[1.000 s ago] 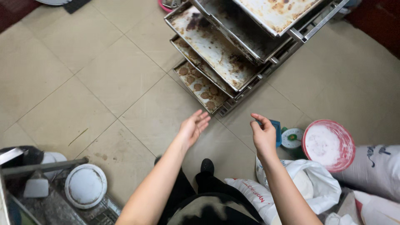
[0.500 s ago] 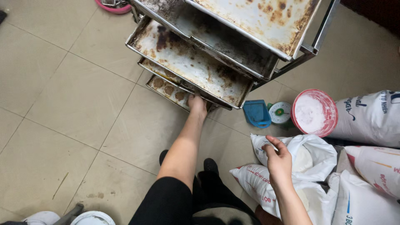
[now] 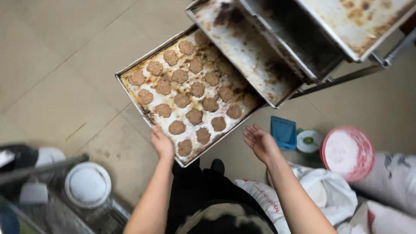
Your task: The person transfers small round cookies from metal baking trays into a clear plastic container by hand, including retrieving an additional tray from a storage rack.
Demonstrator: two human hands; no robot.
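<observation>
A stained metal baking tray covered with several round brown cookies sticks far out of the lowest slot of a tray rack. My left hand grips its near edge. Open and empty, my right hand hovers palm-up just right of the tray's near corner, fingers spread. Above the cookie tray, an empty browned tray sits in the rack, with another tray higher up at the top right.
A blue scoop-like box, a small green-lidded tub and a pink bowl of white powder stand on the tiled floor at right. White sacks lie lower right. A white round lid sits lower left.
My left hand has pulled the cookie tray well out of the rack toward me. My right hand rose from beside the sacks to near the tray's corner. The camera moved closer.
</observation>
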